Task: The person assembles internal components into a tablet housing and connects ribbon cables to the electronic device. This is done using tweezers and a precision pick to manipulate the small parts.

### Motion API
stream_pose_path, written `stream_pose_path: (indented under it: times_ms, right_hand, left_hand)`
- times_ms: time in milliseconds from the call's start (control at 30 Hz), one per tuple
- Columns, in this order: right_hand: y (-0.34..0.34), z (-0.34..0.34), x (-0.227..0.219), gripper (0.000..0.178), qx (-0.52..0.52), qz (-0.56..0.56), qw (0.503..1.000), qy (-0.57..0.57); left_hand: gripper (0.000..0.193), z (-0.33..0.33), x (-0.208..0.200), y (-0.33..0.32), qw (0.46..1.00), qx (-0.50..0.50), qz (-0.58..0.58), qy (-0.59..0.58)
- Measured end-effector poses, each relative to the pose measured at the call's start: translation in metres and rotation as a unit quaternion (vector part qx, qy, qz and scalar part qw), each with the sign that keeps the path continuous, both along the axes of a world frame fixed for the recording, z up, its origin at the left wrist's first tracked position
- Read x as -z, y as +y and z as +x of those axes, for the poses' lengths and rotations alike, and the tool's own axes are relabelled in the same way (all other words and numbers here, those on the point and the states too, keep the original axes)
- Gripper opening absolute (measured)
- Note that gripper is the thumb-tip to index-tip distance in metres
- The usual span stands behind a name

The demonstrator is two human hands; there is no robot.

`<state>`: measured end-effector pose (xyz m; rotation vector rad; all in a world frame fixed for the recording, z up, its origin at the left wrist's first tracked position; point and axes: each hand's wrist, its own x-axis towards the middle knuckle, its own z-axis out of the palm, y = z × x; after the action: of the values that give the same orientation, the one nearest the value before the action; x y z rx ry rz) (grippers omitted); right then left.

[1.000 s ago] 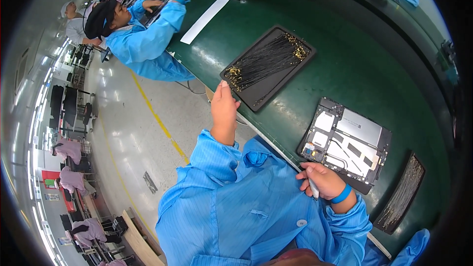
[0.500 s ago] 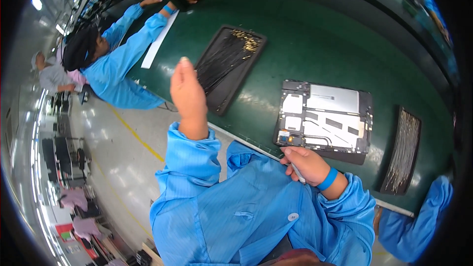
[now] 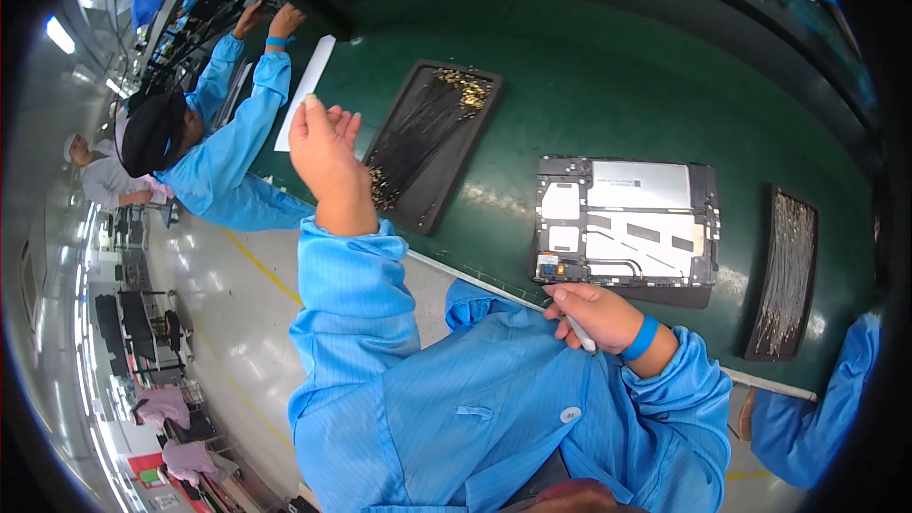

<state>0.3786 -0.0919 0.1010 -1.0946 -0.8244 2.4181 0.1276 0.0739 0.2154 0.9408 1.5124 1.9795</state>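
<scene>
My left hand is raised beside the left tray, its thumb and forefinger pressed together at the tips and the other fingers loosely bent. Whatever may be in that pinch is too small to make out. In my right hand, closed at the table's near edge, is a slim whitish pen-shaped tool; its far end is hidden by the fingers. Just beyond that hand lies an opened tablet, with silver and white panels inside a black frame. A black tray holds many thin black cables with gold-coloured ends.
On the right stands a narrow dark tray of thin grey cables. A white strip lies at the far left of the green table. Beyond it a co-worker in blue reaches forward; another blue sleeve shows at right.
My left hand has moved left and slightly up, its other fingers now showing. My right hand keeps its grip on the tool. The view has shifted a little, and the left co-worker's hands have moved.
</scene>
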Motion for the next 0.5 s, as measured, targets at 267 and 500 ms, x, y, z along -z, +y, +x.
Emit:
stream_pose_path:
  times_ms: [267,500]
  right_hand:
    - [-0.004,-0.004,0.0,0.044,0.037,-0.005,0.999,-0.018]
    - [-0.004,-0.025,-0.003,0.041,0.211,-0.018,0.976,-0.057]
  left_hand:
    - [0.025,0.026,-0.034,-0.021,0.99,0.073,0.116,-0.028]
    - [0.017,0.069,-0.005,-0.083,0.826,0.255,0.047,0.501]
